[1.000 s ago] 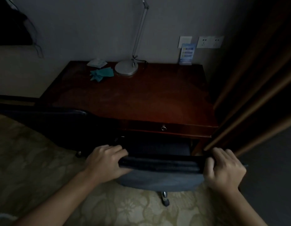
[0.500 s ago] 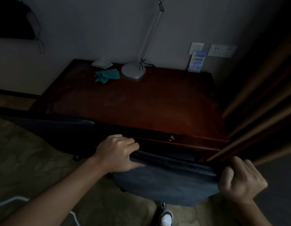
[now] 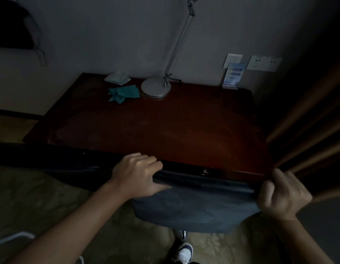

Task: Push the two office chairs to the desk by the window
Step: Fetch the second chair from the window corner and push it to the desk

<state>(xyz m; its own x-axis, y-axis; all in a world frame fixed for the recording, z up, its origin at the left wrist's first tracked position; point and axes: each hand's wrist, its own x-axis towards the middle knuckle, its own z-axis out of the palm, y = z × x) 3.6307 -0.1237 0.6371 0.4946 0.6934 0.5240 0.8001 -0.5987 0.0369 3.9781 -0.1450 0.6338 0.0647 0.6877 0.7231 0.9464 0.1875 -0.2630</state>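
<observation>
As the chair back (image 3: 193,204) meets the counter (image 3: 155,126) | left hand (image 3: 135,176) fingers curled over its top edge | right hand (image 3: 281,195) clenched on its corner

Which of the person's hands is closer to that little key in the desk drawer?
Left. The left hand grips the chair back beside the key; the right hand holds the far corner.

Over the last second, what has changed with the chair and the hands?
The chair has rolled forward; its backrest top now meets the desk front edge, hiding the gap. Both hands, left and right, kept their grip on the backrest. The lamp and teal cloth stayed put.
</observation>
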